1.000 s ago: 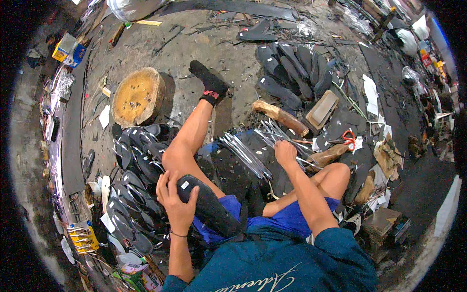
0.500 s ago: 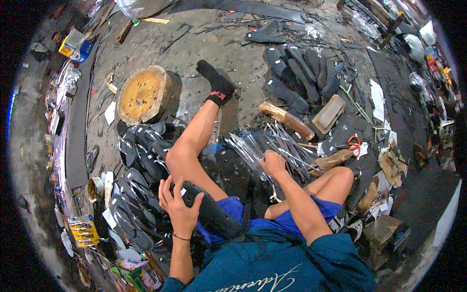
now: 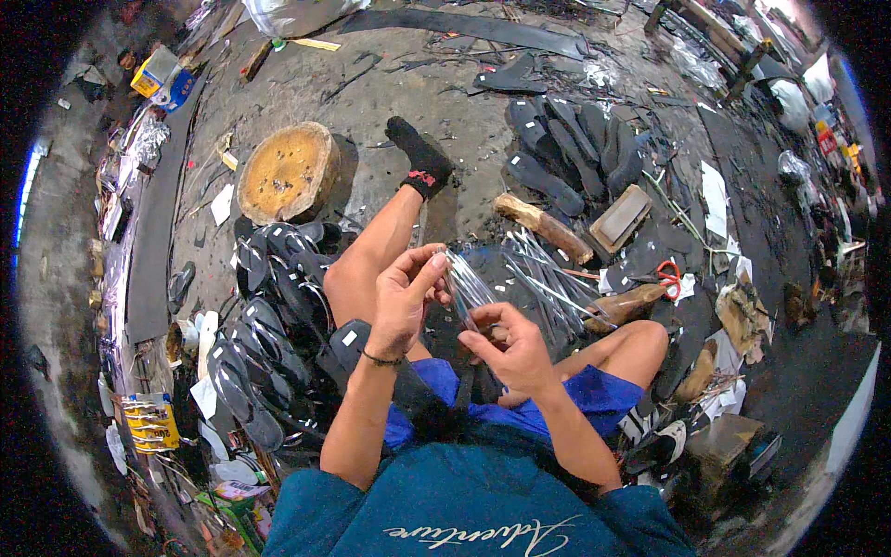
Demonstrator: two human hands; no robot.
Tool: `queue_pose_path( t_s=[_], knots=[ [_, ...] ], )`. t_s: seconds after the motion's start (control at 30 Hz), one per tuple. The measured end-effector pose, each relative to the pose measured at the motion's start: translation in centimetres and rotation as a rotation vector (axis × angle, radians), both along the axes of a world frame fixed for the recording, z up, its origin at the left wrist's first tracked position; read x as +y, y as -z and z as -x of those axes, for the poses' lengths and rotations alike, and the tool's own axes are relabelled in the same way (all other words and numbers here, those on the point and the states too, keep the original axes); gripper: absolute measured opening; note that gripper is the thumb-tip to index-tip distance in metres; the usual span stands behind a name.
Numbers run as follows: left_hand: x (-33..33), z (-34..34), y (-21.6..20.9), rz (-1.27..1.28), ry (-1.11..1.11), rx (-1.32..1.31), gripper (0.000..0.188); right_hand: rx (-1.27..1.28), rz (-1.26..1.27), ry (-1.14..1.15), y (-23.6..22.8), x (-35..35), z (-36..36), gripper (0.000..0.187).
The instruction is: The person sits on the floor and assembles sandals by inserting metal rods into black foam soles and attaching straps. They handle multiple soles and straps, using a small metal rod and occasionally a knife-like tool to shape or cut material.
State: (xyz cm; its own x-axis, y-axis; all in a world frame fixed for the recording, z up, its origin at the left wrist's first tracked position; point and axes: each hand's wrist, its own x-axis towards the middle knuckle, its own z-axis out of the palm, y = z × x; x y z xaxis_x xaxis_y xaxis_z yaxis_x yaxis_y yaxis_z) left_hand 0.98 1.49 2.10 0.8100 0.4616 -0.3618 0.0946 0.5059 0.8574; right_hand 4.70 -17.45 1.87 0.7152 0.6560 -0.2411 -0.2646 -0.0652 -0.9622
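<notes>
My left hand (image 3: 408,295) is closed in a pinch on one end of a thin grey strap (image 3: 456,299). The strap runs down toward my right hand (image 3: 510,345), whose thumb and fingers are pinched at its lower end. Just beyond it lies a pile of similar shiny grey straps (image 3: 535,276) between my legs. A black sandal sole (image 3: 350,342) rests by my left thigh, partly covered by my left forearm. Several black sandals with straps (image 3: 251,357) are heaped to the left.
A round wooden block (image 3: 290,174) stands ahead on the left. Black soles (image 3: 546,181) lie ahead on the right, near a wooden stick (image 3: 543,227) and a rectangular block (image 3: 621,219). Red-handled scissors (image 3: 668,278) and a wooden foot form (image 3: 626,304) are beside my right knee.
My left hand has let go of the black sole and moved right and up to the strap. My right hand has drawn back from the pile with the strap.
</notes>
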Motion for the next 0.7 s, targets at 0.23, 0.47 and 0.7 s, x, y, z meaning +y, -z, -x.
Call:
queue_pose_path(
  t_s=[0.23,0.47,0.7],
  knots=[
    [0.0,1.4,-1.0,-0.098,-0.166,-0.025,0.02,-0.421,0.149,0.079,-0.5,-0.4,1.9,0.023],
    [-1.5,1.9,-0.9,-0.118,-0.219,-0.111,0.025,0.262,-0.054,-0.051,-1.0,-0.3,2.6,0.036],
    [1.1,2.1,-0.8,-0.284,-0.311,-0.25,0.025,0.134,0.028,-0.514,4.1,0.4,5.3,0.043]
  ],
)
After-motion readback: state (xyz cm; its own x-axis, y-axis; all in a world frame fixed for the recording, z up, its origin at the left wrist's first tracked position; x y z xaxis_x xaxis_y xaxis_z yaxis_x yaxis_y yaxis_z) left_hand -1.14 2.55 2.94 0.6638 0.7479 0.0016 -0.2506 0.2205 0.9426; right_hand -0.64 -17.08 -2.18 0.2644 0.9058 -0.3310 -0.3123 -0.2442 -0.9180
